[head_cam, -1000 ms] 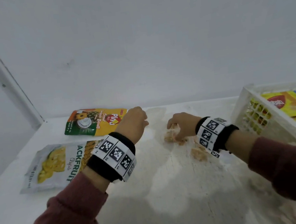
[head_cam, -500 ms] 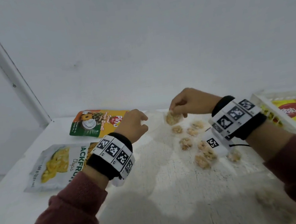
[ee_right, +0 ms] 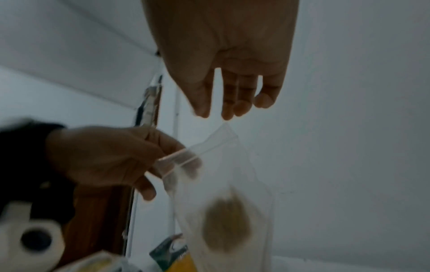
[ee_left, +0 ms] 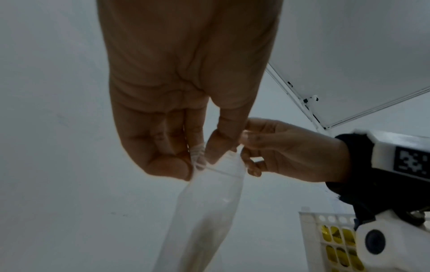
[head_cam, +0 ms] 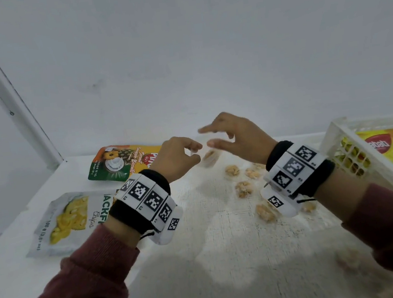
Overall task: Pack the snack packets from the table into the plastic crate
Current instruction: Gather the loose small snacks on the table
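While the left hand (head_cam: 179, 155) pinches a clear packet (head_cam: 209, 157) above the table (head_cam: 226, 255), "JACKFRUIT Chips" (head_cam: 69, 220) lies near its left edge, the crate (head_cam: 351, 154) at right. Left wrist: fingers (ee_left: 167, 162) grip the seal. Right wrist: right hand (ee_right: 223, 70) released (fingers loose, apart) above it.

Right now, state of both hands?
Left hand: pinching the top edge of a clear packet with a snack piece inside.
Right hand: open, fingers spread by the packet's top, gripping nothing.
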A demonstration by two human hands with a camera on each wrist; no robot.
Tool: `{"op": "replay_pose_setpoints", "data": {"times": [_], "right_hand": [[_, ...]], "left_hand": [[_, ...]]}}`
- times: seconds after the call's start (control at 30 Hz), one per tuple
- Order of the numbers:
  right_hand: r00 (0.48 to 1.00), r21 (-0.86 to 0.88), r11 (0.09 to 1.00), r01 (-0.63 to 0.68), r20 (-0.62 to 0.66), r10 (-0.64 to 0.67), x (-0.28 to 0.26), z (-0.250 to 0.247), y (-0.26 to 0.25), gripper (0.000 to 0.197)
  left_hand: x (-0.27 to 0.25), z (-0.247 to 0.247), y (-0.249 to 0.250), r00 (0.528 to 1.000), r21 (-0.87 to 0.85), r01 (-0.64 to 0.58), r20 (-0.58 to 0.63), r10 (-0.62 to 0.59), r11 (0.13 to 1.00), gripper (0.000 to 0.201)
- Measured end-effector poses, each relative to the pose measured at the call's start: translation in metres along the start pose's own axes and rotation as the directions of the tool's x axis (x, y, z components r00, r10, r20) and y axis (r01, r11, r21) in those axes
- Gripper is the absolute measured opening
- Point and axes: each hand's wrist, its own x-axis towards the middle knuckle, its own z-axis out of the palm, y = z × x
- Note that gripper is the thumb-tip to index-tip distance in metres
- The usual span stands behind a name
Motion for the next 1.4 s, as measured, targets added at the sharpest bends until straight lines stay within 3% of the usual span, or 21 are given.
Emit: {"op": "replay_pose_setpoints", "data": {"times": [0.07, 0.1, 0.13, 0.2, 0.27, 0.37, 0.5, 0.6, 0.7, 0.77, 0.83, 0.97, 1.07, 1.23, 1.3, 1.4], "right_hand": [[0.981, 0.147, 0.983, -0.11, -0.143, 0.131, 0.0, -0.006, 0.01, 0.013], [0.97, 0.124, 0.971, -0.205, -0.104, 0.218, 0.0, -0.009, 0.016, 0.015], [0.953, 0.037, 0.953, -0.301, 0.033, 0.3, -0.001, -0.01, 0.021, 0.014], [0.83, -0.201, 0.903, -0.38, 0.357, 0.428, -0.005, -0.001, 0.028, 0.013], [0.723, -0.372, 0.867, -0.332, 0.49, 0.487, -0.013, 0.019, 0.03, 0.023], [0.627, -0.531, 0.819, -0.217, 0.567, 0.534, -0.017, 0.042, 0.026, 0.033], [0.576, -0.606, 0.794, -0.057, 0.629, 0.522, -0.012, 0.048, 0.017, 0.032], [0.6, -0.585, 0.809, -0.067, 0.624, 0.5, -0.01, 0.045, 0.017, 0.037], [0.714, -0.486, 0.84, -0.24, 0.498, 0.492, 0.002, 0.033, 0.022, 0.033], [0.749, -0.401, 0.85, -0.341, 0.431, 0.503, 0.015, 0.026, 0.026, 0.032], [0.734, -0.378, 0.837, -0.397, 0.416, 0.536, 0.027, 0.026, 0.031, 0.029], [0.641, -0.472, 0.779, -0.413, 0.456, 0.617, 0.034, 0.045, 0.052, 0.031], [0.651, -0.616, 0.735, -0.282, 0.44, 0.619, 0.028, 0.055, 0.065, 0.035], [0.635, -0.496, 0.779, -0.382, 0.472, 0.612, 0.027, 0.056, 0.072, 0.049], [0.687, -0.402, 0.812, -0.422, 0.443, 0.576, 0.03, 0.051, 0.071, 0.042], [0.832, -0.176, 0.867, -0.466, 0.245, 0.497, 0.04, 0.026, 0.062, 0.034]], "left_hand": [[0.0, 0.0, 0.0, 1.0, 0.001, 0.003, -0.012, -0.003, 1.0, 0.028], [0.0, 0.0, 0.0, 1.0, 0.0, 0.006, -0.011, -0.006, 1.0, 0.028], [0.0, 0.0, 0.0, 1.0, -0.003, 0.012, -0.008, -0.012, 1.0, 0.028], [-0.001, 0.001, -0.001, 1.0, -0.004, 0.021, 0.006, -0.021, 1.0, 0.027], [0.0, 0.001, -0.001, 1.0, -0.001, 0.014, 0.014, -0.014, 1.0, 0.027], [0.0, 0.0, -0.002, 1.0, 0.009, 0.013, 0.0, -0.013, 1.0, 0.027], [0.002, -0.002, -0.003, 0.999, 0.029, 0.032, -0.035, -0.031, 0.999, 0.029], [0.003, -0.004, -0.004, 0.998, 0.007, 0.031, -0.061, -0.031, 0.999, 0.027], [0.003, -0.005, -0.008, 0.998, 0.008, 0.028, -0.061, -0.028, 1.0, 0.025], [0.003, -0.006, -0.01, 0.999, 0.023, 0.027, -0.038, -0.026, 0.999, 0.026], [0.003, -0.006, -0.011, 0.999, 0.024, 0.034, -0.01, -0.034, 0.999, 0.028], [0.002, -0.008, -0.013, 0.997, -0.042, 0.062, 0.043, -0.06, 0.997, 0.034], [0.002, -0.01, -0.014, 0.993, -0.079, 0.08, 0.091, -0.073, 0.994, 0.035], [0.002, -0.012, -0.017, 0.992, -0.121, 0.095, 0.098, -0.083, 0.988, 0.034], [0.002, -0.013, -0.017, 0.993, -0.138, 0.101, 0.082, -0.09, 0.985, 0.034], [0.004, -0.014, -0.017, 0.993, -0.161, 0.108, 0.071, -0.098, 0.981, 0.035]]}}
